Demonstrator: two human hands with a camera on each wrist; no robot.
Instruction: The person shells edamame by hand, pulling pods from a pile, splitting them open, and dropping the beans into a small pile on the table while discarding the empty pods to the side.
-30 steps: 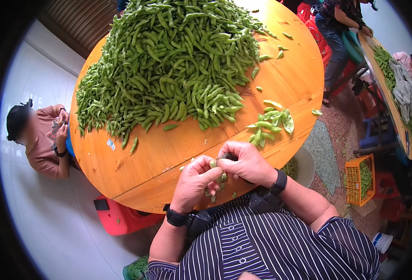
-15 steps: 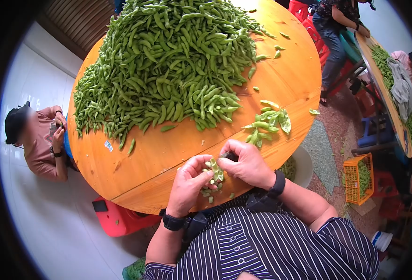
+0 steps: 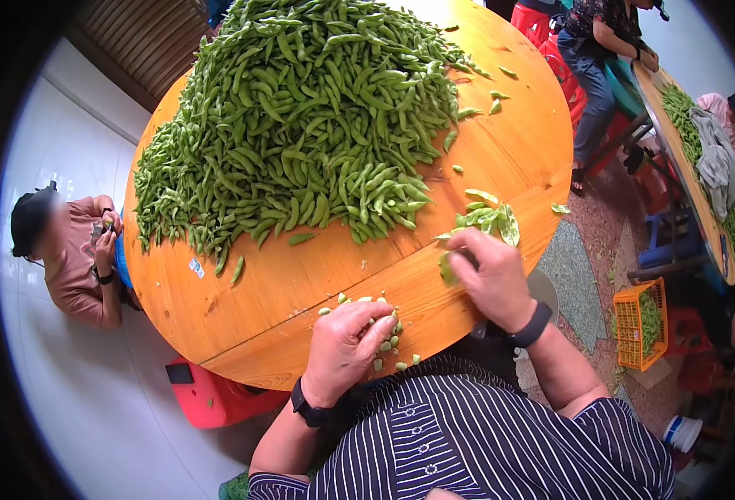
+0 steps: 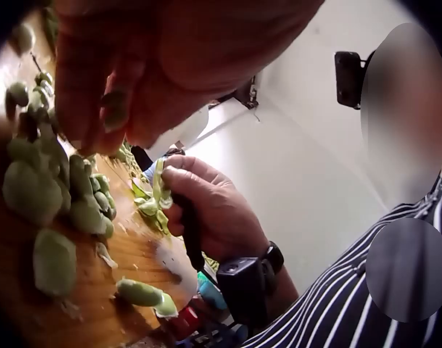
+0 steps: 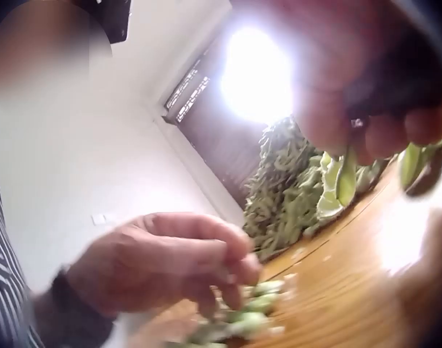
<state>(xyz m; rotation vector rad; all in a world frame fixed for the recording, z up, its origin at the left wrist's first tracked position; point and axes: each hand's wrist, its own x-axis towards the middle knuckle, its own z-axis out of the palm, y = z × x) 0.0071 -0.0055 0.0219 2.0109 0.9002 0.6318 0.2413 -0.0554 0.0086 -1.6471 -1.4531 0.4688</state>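
My left hand [image 3: 345, 348] hovers low over shelled beans [image 3: 394, 340] at the table's near edge, its fingers curled. In the left wrist view a shelled bean [image 4: 115, 110] shows between its fingers. My right hand [image 3: 499, 279] is farther right, beside a small heap of opened pods [image 3: 509, 227]. It pinches a split pod [image 4: 160, 187] between thumb and finger, and its other fingers curl round a dark object [image 4: 189, 235]. More shelled beans [image 4: 55, 262] lie on the wood below my left hand.
A large pile of green pods [image 3: 301, 142] covers the far side of the round table [image 3: 259, 325]. Across from its left edge sits a person [image 3: 76, 258]. A red stool [image 3: 209, 396] stands below; an orange crate [image 3: 641, 321] is on the floor at right.
My right hand has moved away from my left, rightward to the opened pods, taking the split pod along. My left hand has stayed near the beans, and more of them show beside it.
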